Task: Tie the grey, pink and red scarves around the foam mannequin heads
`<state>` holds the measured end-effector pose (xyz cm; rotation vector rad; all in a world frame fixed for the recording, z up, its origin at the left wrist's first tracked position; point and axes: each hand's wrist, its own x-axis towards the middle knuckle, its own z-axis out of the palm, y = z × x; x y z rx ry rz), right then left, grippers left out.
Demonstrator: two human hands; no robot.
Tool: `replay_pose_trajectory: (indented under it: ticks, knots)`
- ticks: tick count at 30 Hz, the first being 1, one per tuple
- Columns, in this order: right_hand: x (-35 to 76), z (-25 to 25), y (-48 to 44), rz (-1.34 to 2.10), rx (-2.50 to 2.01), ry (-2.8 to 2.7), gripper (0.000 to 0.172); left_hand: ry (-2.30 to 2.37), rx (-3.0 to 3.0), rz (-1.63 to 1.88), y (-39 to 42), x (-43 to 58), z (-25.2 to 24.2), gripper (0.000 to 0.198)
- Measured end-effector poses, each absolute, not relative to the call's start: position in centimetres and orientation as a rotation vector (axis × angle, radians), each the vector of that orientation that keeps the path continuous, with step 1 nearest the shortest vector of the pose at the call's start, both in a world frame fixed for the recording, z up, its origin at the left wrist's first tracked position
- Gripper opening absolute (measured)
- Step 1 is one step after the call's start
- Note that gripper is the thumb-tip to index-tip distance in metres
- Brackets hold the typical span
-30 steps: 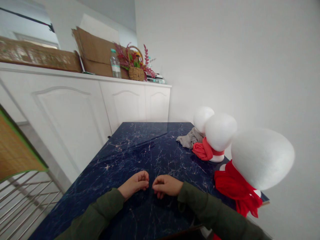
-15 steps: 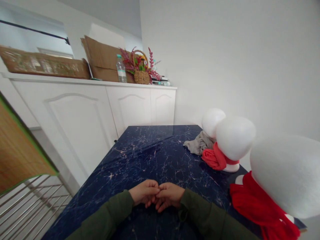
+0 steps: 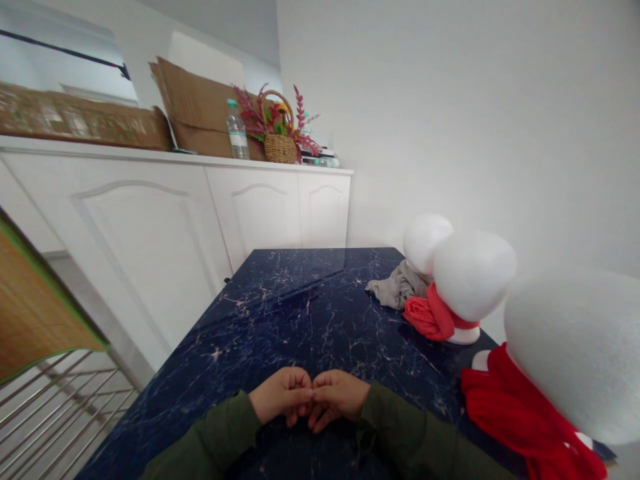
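Honestly, going by how things sit, this looks pretty far along. The near mannequin head [image 3: 575, 353] has a red scarf [image 3: 500, 400] around its neck, and the middle mannequin head [image 3: 475, 273] is wrapped in a coral scarf [image 3: 425, 315], with the loose bundle lying on the counter [image 3: 300, 307]. A grey cloth [image 3: 397, 287] is bunched against the far mannequin head [image 3: 427, 241]; can't tell if it goes all the way round, so I'd call that one unconfirmed. Anything else left to do doesn't show.

Left hand [image 3: 283, 395] and right hand [image 3: 339, 397] touch at the fingertips, loosely curled, no scarf in either grip. Can't tell if they're pinching something small, the insides are hidden.

Room-wise, the heads line the counter's right edge by the white wall [image 3: 475, 120], so that side's tight. Ahead and leftward there's a wide stretch of navy marble-look top, up to the far edge near the white cabinet [image 3: 135, 267]. The left edge slants past a wire rack [image 3: 60, 390]. Near edge isn't visible.
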<state>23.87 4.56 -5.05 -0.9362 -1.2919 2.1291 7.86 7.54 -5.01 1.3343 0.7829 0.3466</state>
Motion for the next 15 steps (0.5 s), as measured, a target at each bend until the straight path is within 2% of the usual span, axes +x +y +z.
replay_pose_trajectory:
  ticks: [15]
  knots:
    - [23.96,-5.16,4.70,2.096,-0.994,-1.273,0.021,0.769,1.322,0.370,7.57,7.77,-5.26,0.032]
